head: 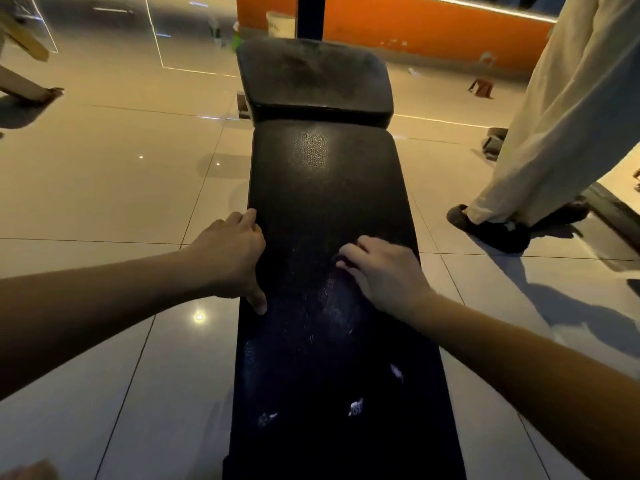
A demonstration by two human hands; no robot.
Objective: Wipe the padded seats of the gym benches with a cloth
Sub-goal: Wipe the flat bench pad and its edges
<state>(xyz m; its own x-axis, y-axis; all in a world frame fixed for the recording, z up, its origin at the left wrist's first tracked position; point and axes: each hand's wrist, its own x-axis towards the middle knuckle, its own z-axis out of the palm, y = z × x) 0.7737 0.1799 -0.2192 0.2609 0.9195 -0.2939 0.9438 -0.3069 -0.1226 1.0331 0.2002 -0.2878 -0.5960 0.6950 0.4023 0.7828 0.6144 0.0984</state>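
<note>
Glossy tiled floor [104,188]; orange wall [433,26] behind; a bystander's pale trousers [554,116] and dark shoes [498,233]; perhaps a bucket [280,25].

Gym floor: black padded bench [329,237], glossy tiled floor [121,188], orange wall [415,26], mirror panels [104,26].

Two bare forearms reach in from eight and four o'clock, uncovered right to the frame's edges. The left hand [232,258] and right hand [388,271] are bare as well.
</note>
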